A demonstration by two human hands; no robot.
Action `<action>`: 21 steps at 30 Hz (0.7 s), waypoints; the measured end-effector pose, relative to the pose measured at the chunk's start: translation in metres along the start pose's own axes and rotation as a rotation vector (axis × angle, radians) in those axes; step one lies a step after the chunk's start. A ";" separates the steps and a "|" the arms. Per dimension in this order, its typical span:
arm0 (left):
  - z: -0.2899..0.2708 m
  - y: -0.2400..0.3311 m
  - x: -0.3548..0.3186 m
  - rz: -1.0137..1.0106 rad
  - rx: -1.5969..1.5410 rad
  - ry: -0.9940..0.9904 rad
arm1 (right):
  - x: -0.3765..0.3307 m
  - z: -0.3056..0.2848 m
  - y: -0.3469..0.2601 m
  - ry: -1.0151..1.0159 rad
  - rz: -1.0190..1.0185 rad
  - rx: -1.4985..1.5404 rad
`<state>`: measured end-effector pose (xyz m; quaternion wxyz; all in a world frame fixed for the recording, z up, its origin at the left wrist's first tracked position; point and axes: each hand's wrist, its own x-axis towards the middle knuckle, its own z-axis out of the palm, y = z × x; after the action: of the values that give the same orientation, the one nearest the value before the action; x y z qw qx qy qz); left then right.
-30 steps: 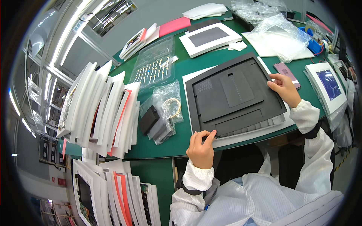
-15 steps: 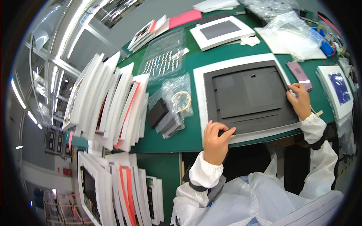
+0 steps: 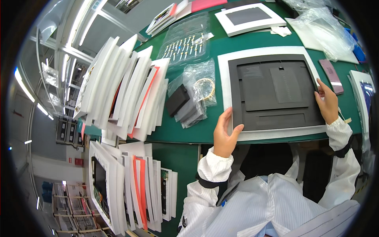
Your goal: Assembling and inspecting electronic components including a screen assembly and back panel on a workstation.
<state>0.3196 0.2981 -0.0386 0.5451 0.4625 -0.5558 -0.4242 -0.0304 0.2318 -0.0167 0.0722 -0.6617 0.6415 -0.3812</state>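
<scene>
From my end, nearest first: white sleeves with dark bands, then both hands. Left hand (image 3: 226, 136) is spread, thumb apart from fingers, around the near-left corner of the black panel (image 3: 260, 93); I can't tell whether it presses. Right hand (image 3: 328, 106) has bent fingers against the panel's right edge; grip or plain touch, I can't tell.

Panel lies flat on the white pad (image 3: 268, 51), pad showing on all sides. Change: a second ago the panel sat tilted with vents showing at its near edge; now it's down, and the left hand has gone from near edge to corner. I judge this as steadying, not lifting.

Writing: fine pale print upper left on the panel, a faint column of marks on its raised part; too small for me to read. No brand I can make out.

Farther along the green bench (image 3: 221, 43): black block (image 3: 178, 100) and pale ring (image 3: 214, 89) among clear bags to the left, pink phone-like slab (image 3: 331, 75) to the right. Beyond: clear tray of slim metal-ended parts (image 3: 189, 45), white-framed screen (image 3: 225, 21), crumpled plastic film (image 3: 323, 31).
</scene>
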 end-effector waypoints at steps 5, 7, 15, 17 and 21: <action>-0.001 0.006 -0.006 -0.016 0.052 0.037 | 0.008 0.011 -0.004 0.017 -0.097 0.044; 0.002 0.005 -0.006 -0.007 0.052 0.026 | 0.007 0.009 -0.002 0.029 -0.098 0.013; -0.011 0.033 -0.003 -0.130 0.025 0.026 | 0.010 -0.015 -0.022 -0.155 -0.072 0.036; -0.013 0.070 0.005 0.075 0.095 0.084 | 0.019 -0.027 -0.016 -0.162 -0.184 -0.081; 0.012 0.133 0.058 0.356 0.259 0.303 | 0.061 -0.033 -0.057 -0.445 -0.223 -0.012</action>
<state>0.3019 0.2696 0.1025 0.6243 0.4817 -0.5902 -0.1729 -0.0118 0.1993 0.0648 0.1650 -0.7965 0.5351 -0.2280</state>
